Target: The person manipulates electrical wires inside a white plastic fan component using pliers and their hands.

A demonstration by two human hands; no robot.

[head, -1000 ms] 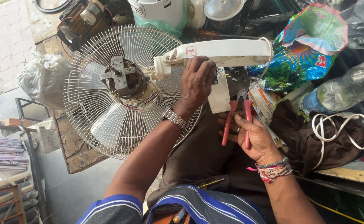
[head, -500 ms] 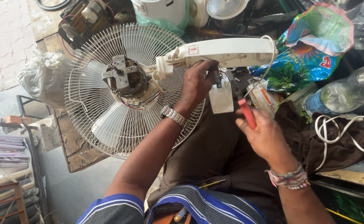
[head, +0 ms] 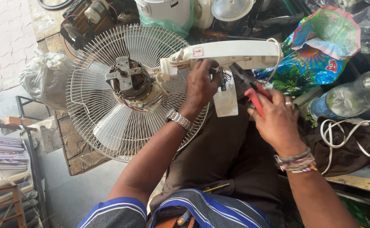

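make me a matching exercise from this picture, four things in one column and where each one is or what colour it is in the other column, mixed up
Things:
1. pliers
2. fan stand
3. wristwatch
4. white cord

Descriptions:
A. on the left wrist
B. red handles, in the right hand
C. looped on dark cloth at the right
D. white, gripped from below by the left hand

Pairs: 1-B, 2-D, 3-A, 4-C

bright, even daylight fills the frame; the paving in the upper left is nearly washed out. shadows are soft, focus is sharp, and the edges bend slightly.
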